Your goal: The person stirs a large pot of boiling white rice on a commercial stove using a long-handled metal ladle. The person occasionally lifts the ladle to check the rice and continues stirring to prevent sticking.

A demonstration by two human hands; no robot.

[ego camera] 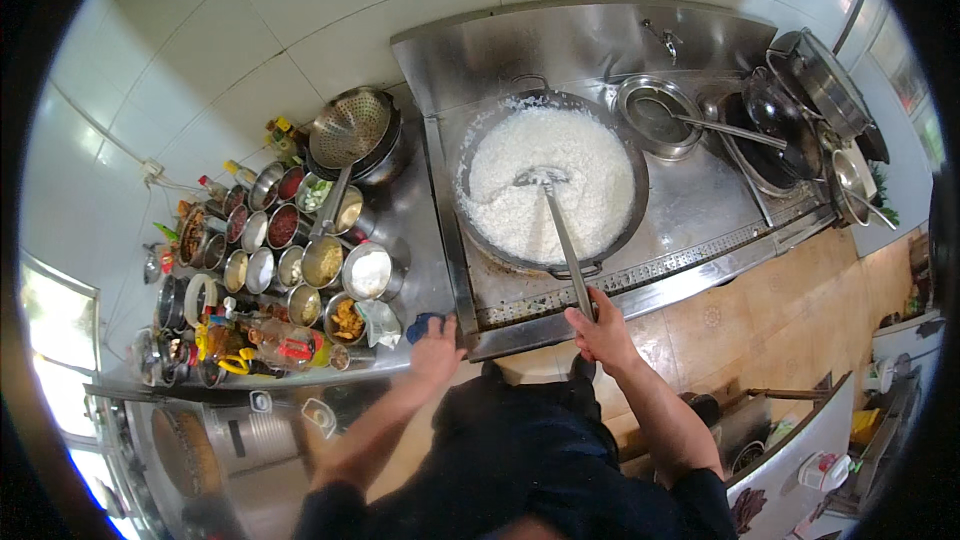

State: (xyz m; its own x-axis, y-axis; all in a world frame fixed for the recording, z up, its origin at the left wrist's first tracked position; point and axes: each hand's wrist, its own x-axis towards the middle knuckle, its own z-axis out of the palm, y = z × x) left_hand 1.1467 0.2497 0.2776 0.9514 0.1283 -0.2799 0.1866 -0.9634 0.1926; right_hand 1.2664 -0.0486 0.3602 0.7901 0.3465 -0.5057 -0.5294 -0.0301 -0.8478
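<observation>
My right hand (606, 333) grips the long metal handle of a wok spatula (564, 232). The spatula's head lies in a heap of white, grainy food that looks like cooked rice (517, 165). This heap fills most of a large two-eared wok (640, 191) set in the steel range. At the counter edge, left of the range, my left hand (437, 352) rests against a dark blue cloth (422, 327). Whether its fingers hold the cloth or only touch it is not clear.
Metal seasoning bowls (285, 225) and oil bottles (281, 341) crowd the left counter. Behind them a perforated strainer (349, 127) sits on a pot. Right of the wok are a steel basin (660, 116) with a ladle (739, 133) across it, and stacked pans (780, 109).
</observation>
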